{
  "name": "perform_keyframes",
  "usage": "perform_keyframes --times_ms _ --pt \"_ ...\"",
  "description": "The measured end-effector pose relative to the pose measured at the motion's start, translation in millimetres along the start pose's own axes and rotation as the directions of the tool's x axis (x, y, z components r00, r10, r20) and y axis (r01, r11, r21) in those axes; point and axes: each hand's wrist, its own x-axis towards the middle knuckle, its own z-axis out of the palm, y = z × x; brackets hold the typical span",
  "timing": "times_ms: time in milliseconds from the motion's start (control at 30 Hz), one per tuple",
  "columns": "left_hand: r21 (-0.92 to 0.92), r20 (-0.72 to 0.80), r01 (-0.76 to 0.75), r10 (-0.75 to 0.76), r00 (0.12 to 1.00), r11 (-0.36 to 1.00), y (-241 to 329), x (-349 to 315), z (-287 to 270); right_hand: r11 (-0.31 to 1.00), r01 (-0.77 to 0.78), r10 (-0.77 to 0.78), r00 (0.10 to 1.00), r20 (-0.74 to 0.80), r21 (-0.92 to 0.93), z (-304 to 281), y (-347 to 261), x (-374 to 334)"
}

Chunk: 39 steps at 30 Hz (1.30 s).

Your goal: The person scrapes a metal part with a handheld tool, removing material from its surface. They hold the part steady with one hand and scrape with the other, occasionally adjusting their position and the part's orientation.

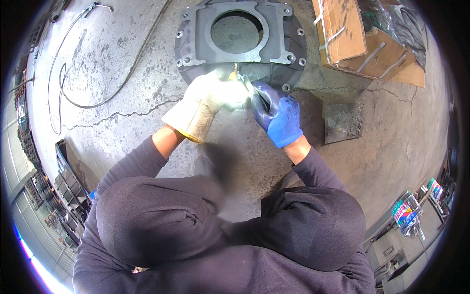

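A large grey cast metal housing (198,36) with a round opening lies on the floor ahead of me. My left hand (218,90), in a cream glove with a yellow-edged cuff, is closed at its near edge. A slim piece with a brass-coloured tip (235,71) sticks up from its fingers; bright glare hides the rest. My right hand (275,110), in a blue glove with dark, shiny fingers, is closed right beside it. A pale, thin part shows between the two hands, but what the right fingers grip cannot be made out.
A cardboard box (342,39) with white straps and plastic stands at the far right. Nearer lies a flat dark square piece (343,122). An air hose (129,73) loops across the floor at left. A clear bottle (407,215) stands at lower right.
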Motion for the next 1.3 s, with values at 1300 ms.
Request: perform_keyframes --times_ms 1300 --pt "0.164 0.067 -0.195 0.186 0.98 0.967 -29 14 -4 0.993 0.027 -0.034 0.998 -0.059 -0.119 8 4 4"
